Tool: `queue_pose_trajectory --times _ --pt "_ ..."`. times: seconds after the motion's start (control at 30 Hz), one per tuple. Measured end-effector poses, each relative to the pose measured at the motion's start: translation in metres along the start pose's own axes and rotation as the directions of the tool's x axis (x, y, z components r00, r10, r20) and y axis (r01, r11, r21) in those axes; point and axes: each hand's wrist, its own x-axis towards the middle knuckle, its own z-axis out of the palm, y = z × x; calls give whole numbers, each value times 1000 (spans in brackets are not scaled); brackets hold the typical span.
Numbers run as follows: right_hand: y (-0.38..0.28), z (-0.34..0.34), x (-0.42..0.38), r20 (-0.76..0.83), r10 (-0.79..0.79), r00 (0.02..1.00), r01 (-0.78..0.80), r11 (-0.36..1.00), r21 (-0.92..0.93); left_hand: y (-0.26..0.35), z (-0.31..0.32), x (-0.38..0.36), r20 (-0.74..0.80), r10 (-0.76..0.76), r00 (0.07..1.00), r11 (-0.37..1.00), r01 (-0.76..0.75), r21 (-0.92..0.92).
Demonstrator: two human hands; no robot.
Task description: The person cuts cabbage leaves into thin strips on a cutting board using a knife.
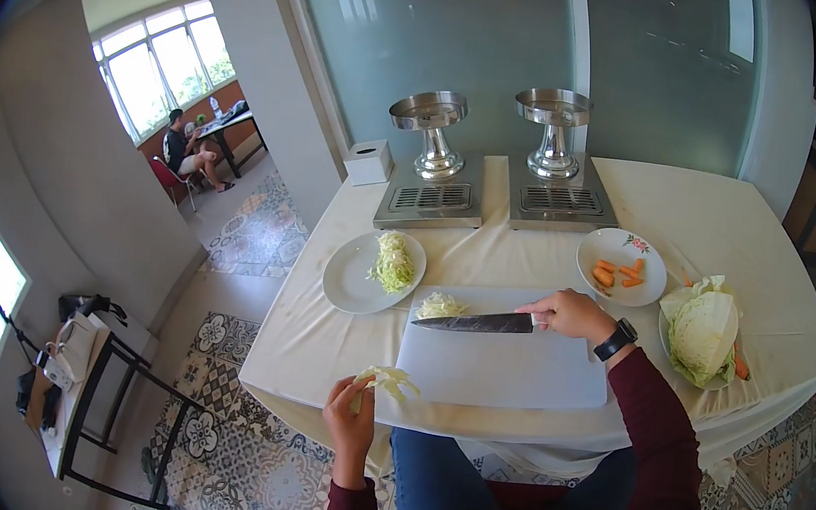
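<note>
My right hand is closed round the handle of a kitchen knife, its dark blade pointing left over the white cutting board. A small heap of shredded cabbage lies at the board's far left corner, by the blade. In front of the table edge, left of the board, my left hand pinches a few pale cabbage strips. Beyond the board on the left, a white plate bears more shredded cabbage. At the right, a large cut cabbage rests on a plate.
A flowered plate holds carrot pieces. Two steel stands and a tissue box stand at the back of the cloth-covered table. A side table is at left. Another person sits far off.
</note>
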Motion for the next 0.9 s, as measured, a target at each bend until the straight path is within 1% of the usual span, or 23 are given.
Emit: queue_pose_trajectory --times 0.1,0.23,0.3,0.37,0.43,0.47,0.5,0.57,0.67,0.73,0.77,0.8,0.87,0.9 --pt "-1 -7 -9 -7 27 1000 -27 1000 4 9 14 5 58 -8 998 998 11 -55" --pt "2 -9 -20 -82 30 996 -25 998 58 24 58 10 166 19 986 994 0 -111" --pt "4 -9 -25 -121 30 992 -24 998 50 38 89 6 206 59 977 991 -33 -128" --pt "1 -9 -30 -187 23 982 -12 998 63 48 125 -3 193 122 973 982 -90 -168" --pt "0 -10 -36 -239 26 971 -14 999 52 57 148 -9 276 215 937 965 -160 -209" --pt "1 -9 -38 -260 32 965 -23 999 37 51 155 -12 364 294 884 954 -250 -163" --pt "2 -9 -42 -283 38 958 -32 999 23 53 155 -14 397 333 855 943 -291 -163" --pt "7 -8 -48 -326 -20 945 -3 998 -70 52 147 -12 465 402 789 915 -369 -164" --pt "3 -9 -55 -380 -114 918 44 981 -187 59 126 17 377 401 835 887 -252 -386" --pt "2 -5 -55 -406 -195 893 90 961 -263 60 121 40 219 386 896 915 -343 -210" --pt "3 -3 -53 -419 -243 875 116 945 -306 59 119 50 136 388 912 920 -375 -113" --pt "1 -2 -52 -430 -292 854 140 926 -350 55 117 58 135 418 898 908 -414 -59" --pt "-9 2 -52 -441 -290 849 148 933 -329 46 118 73 136 486 863 867 -495 46" --pt "-15 4 -53 -445 -287 848 151 936 -317 46 118 77 140 515 846 847 -527 66"
